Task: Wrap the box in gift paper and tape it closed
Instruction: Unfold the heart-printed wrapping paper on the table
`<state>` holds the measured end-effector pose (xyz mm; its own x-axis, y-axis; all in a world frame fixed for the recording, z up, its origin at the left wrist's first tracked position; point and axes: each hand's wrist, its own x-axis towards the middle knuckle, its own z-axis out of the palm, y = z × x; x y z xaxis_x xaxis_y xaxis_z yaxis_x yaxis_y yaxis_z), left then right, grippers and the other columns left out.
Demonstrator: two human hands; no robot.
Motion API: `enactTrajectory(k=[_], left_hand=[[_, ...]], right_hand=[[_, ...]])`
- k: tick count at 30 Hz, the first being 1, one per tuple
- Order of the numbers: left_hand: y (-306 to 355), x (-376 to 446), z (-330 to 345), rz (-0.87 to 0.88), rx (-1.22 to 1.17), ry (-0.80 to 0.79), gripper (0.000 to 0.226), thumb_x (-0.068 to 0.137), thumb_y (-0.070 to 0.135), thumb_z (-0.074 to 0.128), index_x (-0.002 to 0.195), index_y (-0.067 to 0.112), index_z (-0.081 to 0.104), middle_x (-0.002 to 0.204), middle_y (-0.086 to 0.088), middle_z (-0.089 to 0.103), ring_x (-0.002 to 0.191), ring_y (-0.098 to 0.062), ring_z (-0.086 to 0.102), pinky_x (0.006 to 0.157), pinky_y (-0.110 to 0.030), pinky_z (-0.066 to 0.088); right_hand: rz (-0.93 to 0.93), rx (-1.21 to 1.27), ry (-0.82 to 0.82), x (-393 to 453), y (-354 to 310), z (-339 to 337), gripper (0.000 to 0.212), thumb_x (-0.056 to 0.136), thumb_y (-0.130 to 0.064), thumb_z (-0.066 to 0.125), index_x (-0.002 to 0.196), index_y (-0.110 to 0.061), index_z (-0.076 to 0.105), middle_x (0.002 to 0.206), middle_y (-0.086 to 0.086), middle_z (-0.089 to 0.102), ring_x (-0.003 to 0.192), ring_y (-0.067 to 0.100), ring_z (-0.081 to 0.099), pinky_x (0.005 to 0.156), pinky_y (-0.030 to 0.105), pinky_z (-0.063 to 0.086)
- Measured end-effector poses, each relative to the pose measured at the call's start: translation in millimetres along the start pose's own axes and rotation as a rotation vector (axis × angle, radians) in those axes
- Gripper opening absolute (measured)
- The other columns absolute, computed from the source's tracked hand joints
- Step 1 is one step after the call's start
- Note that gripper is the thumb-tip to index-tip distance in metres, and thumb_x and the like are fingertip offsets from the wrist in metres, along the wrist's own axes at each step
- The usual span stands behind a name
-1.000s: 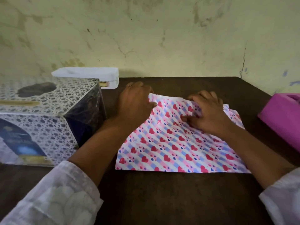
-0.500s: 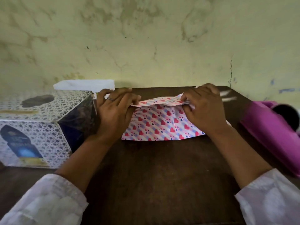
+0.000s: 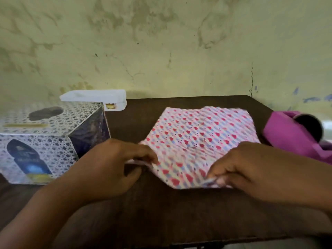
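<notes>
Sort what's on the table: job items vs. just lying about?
Job:
- heart-print gift paper, near edge pinched by left hand and right hand
- patterned box, unwrapped, left of the paper
- purple tape dispenser, far right, probably for taping

Lying about:
- white plastic case behind the box
- brown table underneath

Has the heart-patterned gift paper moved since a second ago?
Yes. The heart-patterned gift paper now lies farther right of the patterned cardboard box, its near edge lifted by both hands.
</notes>
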<state>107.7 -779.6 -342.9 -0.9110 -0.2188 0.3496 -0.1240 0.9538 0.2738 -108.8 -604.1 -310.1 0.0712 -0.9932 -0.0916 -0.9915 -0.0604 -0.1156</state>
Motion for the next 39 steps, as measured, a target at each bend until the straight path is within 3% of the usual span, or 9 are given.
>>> enactTrajectory(k=[4, 8, 12, 17, 20, 25, 29, 33, 39], left_hand=[[6.4, -0.7, -3.9, -0.093, 0.036, -0.322, 0.059, 0.07, 0.072, 0.049, 0.124, 0.05, 0.049, 0.123, 0.037, 0.047, 0.109, 0.029, 0.037, 0.092, 0.005, 0.023], [23.2, 27.7, 17.4, -0.299, -0.025, -0.334, 0.081, 0.073, 0.081, 0.017, 0.141, 0.04, 0.033, 0.146, 0.024, 0.032, 0.129, 0.006, 0.032, 0.107, -0.015, 0.024], [9.3, 42.1, 39.0, -0.369, 0.2, -0.649, 0.077, 0.085, 0.061, 0.047, 0.149, 0.033, 0.015, 0.157, 0.008, 0.012, 0.143, -0.01, 0.012, 0.115, -0.029, 0.006], [-20.6, 64.6, 28.0, -0.537, 0.576, -0.435, 0.069, 0.094, 0.041, 0.05, 0.15, 0.027, 0.013, 0.158, -0.003, 0.008, 0.145, -0.026, 0.005, 0.115, -0.053, 0.007], [5.8, 60.9, 38.6, -0.463, 0.251, -0.266, 0.065, 0.093, 0.054, 0.039, 0.148, 0.026, 0.019, 0.158, 0.003, 0.014, 0.145, -0.019, 0.013, 0.117, -0.042, 0.015], [18.9, 40.6, 66.9, -0.447, 0.16, -0.584, 0.085, 0.081, 0.073, 0.034, 0.149, 0.036, -0.002, 0.158, 0.007, -0.012, 0.145, -0.02, -0.009, 0.116, -0.053, 0.001], [-5.9, 34.2, 56.7, -0.435, 0.256, -0.392, 0.072, 0.089, 0.06, 0.041, 0.148, 0.04, 0.004, 0.159, 0.007, -0.006, 0.146, -0.018, -0.006, 0.117, -0.048, 0.0], [10.3, 27.0, 51.6, -0.356, 0.229, -0.328, 0.063, 0.092, 0.055, 0.04, 0.147, 0.041, 0.012, 0.158, 0.013, 0.001, 0.145, -0.01, 0.0, 0.119, -0.04, 0.002], [26.7, 7.8, 57.1, -0.238, 0.128, -0.201, 0.056, 0.091, 0.053, 0.046, 0.143, 0.043, 0.025, 0.154, 0.021, 0.013, 0.141, -0.001, 0.011, 0.116, -0.026, 0.009]], right_hand=[[-0.104, 0.523, -0.212, -5.6, 11.4, -7.6, 0.032, 0.082, -0.048, 0.056, 0.111, -0.038, 0.065, 0.113, -0.027, 0.063, 0.104, -0.007, 0.06, 0.091, 0.017, 0.047], [0.021, 0.436, -0.093, 11.1, 50.7, -6.0, 0.044, 0.077, -0.063, 0.047, 0.12, -0.053, 0.047, 0.132, -0.028, 0.051, 0.124, -0.007, 0.045, 0.108, 0.026, 0.037], [0.32, 0.138, -0.298, 25.2, 73.3, 26.3, 0.07, 0.084, -0.065, 0.045, 0.145, -0.036, 0.025, 0.154, -0.01, 0.025, 0.14, 0.012, 0.027, 0.114, 0.031, 0.026], [0.28, 0.28, -0.154, 33.2, 46.6, 43.9, 0.067, 0.088, -0.061, 0.038, 0.142, -0.022, 0.032, 0.138, -0.014, 0.041, 0.12, 0.019, 0.05, 0.099, 0.031, 0.04], [0.309, 0.543, -0.018, 36.5, 42.9, 25.2, 0.063, 0.09, -0.053, 0.04, 0.145, -0.026, 0.029, 0.135, -0.012, 0.044, 0.12, 0.015, 0.05, 0.097, 0.03, 0.043], [0.319, 0.19, -0.229, 36.6, 48.2, 39.9, 0.071, 0.09, -0.061, 0.037, 0.148, -0.024, 0.021, 0.153, -0.003, 0.03, 0.133, 0.016, 0.037, 0.108, 0.031, 0.032], [0.251, 0.144, -0.268, 22.8, 34.3, 39.5, 0.096, 0.069, -0.077, 0.042, 0.15, -0.032, 0.015, 0.156, -0.014, 0.015, 0.142, 0.009, 0.02, 0.114, 0.025, 0.018], [0.11, 0.105, -0.176, 14.5, 18.4, 41.4, 0.08, 0.077, -0.06, 0.062, 0.145, -0.039, 0.025, 0.155, -0.018, 0.016, 0.141, 0.002, 0.015, 0.113, 0.021, 0.014], [0.039, 0.102, 0.077, 22.0, 8.7, 45.6, 0.024, 0.09, -0.031, 0.059, 0.112, -0.03, 0.066, 0.119, -0.013, 0.063, 0.107, -0.002, 0.055, 0.098, 0.024, 0.042]])
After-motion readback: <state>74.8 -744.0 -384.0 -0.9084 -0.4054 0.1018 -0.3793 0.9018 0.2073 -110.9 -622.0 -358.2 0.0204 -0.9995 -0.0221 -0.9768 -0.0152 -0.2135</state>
